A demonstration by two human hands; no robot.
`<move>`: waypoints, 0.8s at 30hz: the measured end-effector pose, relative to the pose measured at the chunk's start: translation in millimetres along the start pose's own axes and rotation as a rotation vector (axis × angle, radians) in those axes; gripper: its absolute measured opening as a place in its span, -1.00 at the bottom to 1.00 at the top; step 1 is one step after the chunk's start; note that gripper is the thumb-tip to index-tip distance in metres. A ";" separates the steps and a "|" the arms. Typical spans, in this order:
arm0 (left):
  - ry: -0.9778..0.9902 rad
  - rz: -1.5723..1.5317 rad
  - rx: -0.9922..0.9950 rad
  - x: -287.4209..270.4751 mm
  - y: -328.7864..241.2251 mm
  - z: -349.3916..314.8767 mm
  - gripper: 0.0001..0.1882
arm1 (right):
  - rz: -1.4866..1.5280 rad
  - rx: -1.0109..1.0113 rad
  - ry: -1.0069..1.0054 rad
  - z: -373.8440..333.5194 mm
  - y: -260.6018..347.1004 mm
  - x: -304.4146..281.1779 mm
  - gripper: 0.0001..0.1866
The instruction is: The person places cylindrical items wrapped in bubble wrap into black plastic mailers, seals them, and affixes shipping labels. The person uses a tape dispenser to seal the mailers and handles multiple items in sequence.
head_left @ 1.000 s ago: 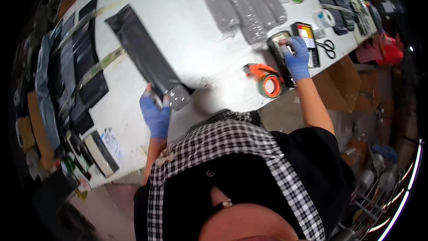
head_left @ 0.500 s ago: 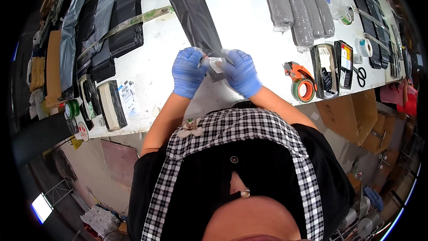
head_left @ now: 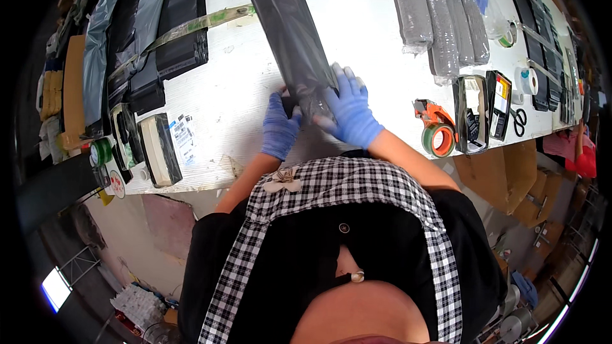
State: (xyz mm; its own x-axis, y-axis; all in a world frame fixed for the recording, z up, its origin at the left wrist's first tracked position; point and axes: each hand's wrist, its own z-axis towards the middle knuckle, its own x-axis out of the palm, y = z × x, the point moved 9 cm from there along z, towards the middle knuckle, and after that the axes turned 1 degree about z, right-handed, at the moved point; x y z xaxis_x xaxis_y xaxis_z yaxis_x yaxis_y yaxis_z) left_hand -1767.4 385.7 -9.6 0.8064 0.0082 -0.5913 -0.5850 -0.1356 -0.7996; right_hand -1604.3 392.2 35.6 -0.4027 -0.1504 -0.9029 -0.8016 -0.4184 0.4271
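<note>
A long, dark plastic mailing bag (head_left: 290, 32) lies lengthwise on the table in front of me, its near end folded and creased between my hands. My left hand (head_left: 280, 129), in a blue glove, is closed at the bag's near left corner, with a dark fold between thumb and fingers. Against the bag's right edge lies my right hand (head_left: 354, 113), also gloved in blue. Its fingers are stretched out, and the thumb rests over the near end.
Strapped stacks of dark bags (head_left: 182, 32) lie left on the white table (head_left: 223, 102). Grey plastic-wrapped rolls (head_left: 411, 19) lie far right. Nearer right are an orange tape dispenser (head_left: 436, 129), an open box (head_left: 470, 118) and scissors (head_left: 519, 121). A label sheet (head_left: 183, 140) lies left.
The light patch between my hands at the bag's near end no longer shows. My hands have come apart to the bag's two sides, and my right fingers have straightened. The bag has shifted slightly.
</note>
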 end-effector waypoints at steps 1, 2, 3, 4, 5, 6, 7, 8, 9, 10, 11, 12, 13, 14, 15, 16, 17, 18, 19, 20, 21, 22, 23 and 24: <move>0.064 -0.012 -0.090 7.5 13.7 -0.8 -0.53 | 0.002 0.028 0.005 11.5 -3.5 3.2 -0.30; 0.061 -0.064 -0.093 8.2 16.8 1.3 -0.59 | -0.011 0.012 -0.023 21.9 -3.2 3.3 -0.35; 0.109 -0.074 -0.149 13.1 24.2 1.9 -0.60 | 0.028 -0.042 -0.075 19.0 -1.3 -4.3 -0.38; 0.157 -0.084 -0.205 18.2 31.2 1.6 -0.61 | 0.068 -0.097 -0.126 7.6 -1.9 -17.1 -0.41; 0.208 -0.092 -0.261 20.1 36.6 2.0 -0.62 | 0.110 -0.149 -0.177 -5.4 -0.6 -30.1 -0.44; 0.212 -0.024 -0.234 19.6 43.5 1.6 -0.63 | 0.110 -0.233 -0.235 -29.7 -2.4 -29.2 -0.49; 0.204 0.041 -0.202 22.0 55.5 1.1 -0.63 | 0.105 -0.328 -0.297 -51.9 -7.9 -22.1 -0.53; 0.197 0.104 -0.164 24.4 59.8 7.2 -0.64 | 0.289 -0.473 -0.118 -62.3 -9.4 2.0 -0.55; 0.212 0.105 -0.146 24.0 53.2 9.8 -0.63 | 0.401 -0.482 0.007 -62.6 -4.2 12.1 -0.56; 0.226 0.106 -0.130 24.2 46.0 11.6 -0.63 | 0.503 -0.488 0.133 -58.3 -3.6 21.8 -0.57; 0.245 0.118 -0.121 21.3 39.1 6.8 -0.63 | 0.539 -0.368 0.190 -40.7 8.0 19.9 -0.57; 0.257 0.029 -0.138 16.8 29.3 1.4 -0.62 | 0.563 -0.247 0.248 -25.4 15.2 22.5 -0.58; 0.264 -0.060 -0.153 12.0 16.8 -4.1 -0.62 | 0.510 -0.196 0.227 -10.2 17.7 26.0 -0.57; 0.264 -0.153 -0.163 10.3 8.0 -7.3 -0.62 | 0.452 -0.151 0.206 7.3 18.2 27.9 -0.56; 0.298 -0.168 -0.244 9.5 15.2 -8.7 -0.62 | 0.398 -0.101 0.179 17.0 18.9 29.3 -0.56; 0.332 -0.183 -0.325 5.1 26.5 -9.4 -0.63 | 0.370 -0.128 0.145 17.0 22.8 34.8 -0.61; 0.348 -0.196 -0.418 -5.4 42.4 -16.5 -0.63 | 0.377 -0.175 0.194 14.5 33.4 32.4 -0.62; 0.364 -0.194 -0.435 -9.9 51.8 -27.4 -0.65 | 0.378 -0.205 0.246 4.3 38.7 25.3 -0.63; 0.381 -0.192 -0.451 -13.9 60.7 -41.2 -0.66 | 0.380 -0.233 0.298 -7.5 42.4 23.4 -0.64; 0.411 -0.191 -0.471 -12.5 68.6 -55.9 -0.67 | 0.305 -0.220 -0.015 -17.3 39.2 1.5 -0.55; 0.350 -0.282 -0.477 -15.3 74.5 -63.2 -0.69 | 0.237 -0.128 -0.176 -28.0 30.4 -11.5 -0.53; 0.290 -0.371 -0.483 -17.8 80.4 -69.1 -0.71 | 0.292 0.030 -0.168 -29.2 20.4 0.3 -0.56; 0.224 -0.463 -0.496 -20.0 87.5 -79.7 -0.73 | 0.346 0.186 -0.150 -31.0 11.2 16.1 -0.58; 0.214 -0.492 -0.521 -20.5 94.0 -88.3 -0.77 | 0.561 0.406 0.237 -34.0 12.4 41.2 -0.57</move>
State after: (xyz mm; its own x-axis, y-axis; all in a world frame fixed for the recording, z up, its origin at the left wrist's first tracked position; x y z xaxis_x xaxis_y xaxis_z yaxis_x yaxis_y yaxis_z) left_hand -1831.2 285.3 -63.3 0.9948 0.0038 -0.1022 -0.0780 -0.6183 -0.7820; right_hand -1615.8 350.3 2.1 -0.7315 -0.4533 -0.5093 -0.6216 0.1363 0.7714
